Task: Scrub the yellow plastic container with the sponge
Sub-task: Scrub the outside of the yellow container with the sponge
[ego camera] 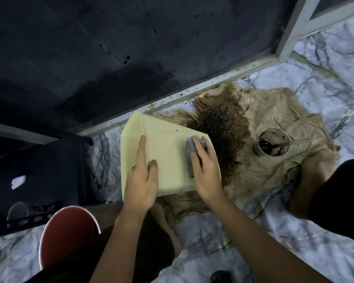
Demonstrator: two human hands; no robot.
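Note:
A pale yellow plastic container point(166, 160) lies on its side on the floor, a flat wall facing up with small dark specks near its far edge. My left hand point(141, 176) rests flat on that wall, fingers spread, pressing it down. My right hand point(204, 170) holds a grey sponge point(190, 152) against the container's right part, fingers wrapped over the sponge's top.
A tan cloth point(274, 160) with a large dark brown stain lies right of the container. On it stands a white cup point(273, 145) of dark liquid with a spoon. A red stool point(70, 231) is near left. A dark wall and black rack point(29, 160) sit behind and left. A foot point(319, 162) rests on the cloth.

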